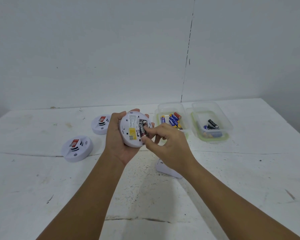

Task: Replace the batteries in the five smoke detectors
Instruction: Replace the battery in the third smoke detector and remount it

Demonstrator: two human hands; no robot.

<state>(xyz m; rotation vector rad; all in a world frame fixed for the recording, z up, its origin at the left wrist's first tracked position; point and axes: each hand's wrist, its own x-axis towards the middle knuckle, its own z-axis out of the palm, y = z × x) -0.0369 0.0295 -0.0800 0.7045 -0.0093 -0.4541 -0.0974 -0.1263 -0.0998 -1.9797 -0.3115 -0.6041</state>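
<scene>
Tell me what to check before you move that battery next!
1. Left hand holds the smoke detector steady: ok.
2. Battery compartment open, facing up: ok.
3. Right hand fingertips on the black battery: ok.
4. Battery seated or coming out: cannot tell.
5. Container with blue and yellow batteries within view nearby: ok.
6. Container with black batteries beside it, open: ok.

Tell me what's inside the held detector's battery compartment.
The smoke detector compartment holds a black Eveready battery and a second beside it, partly covered by the right hand.
</scene>
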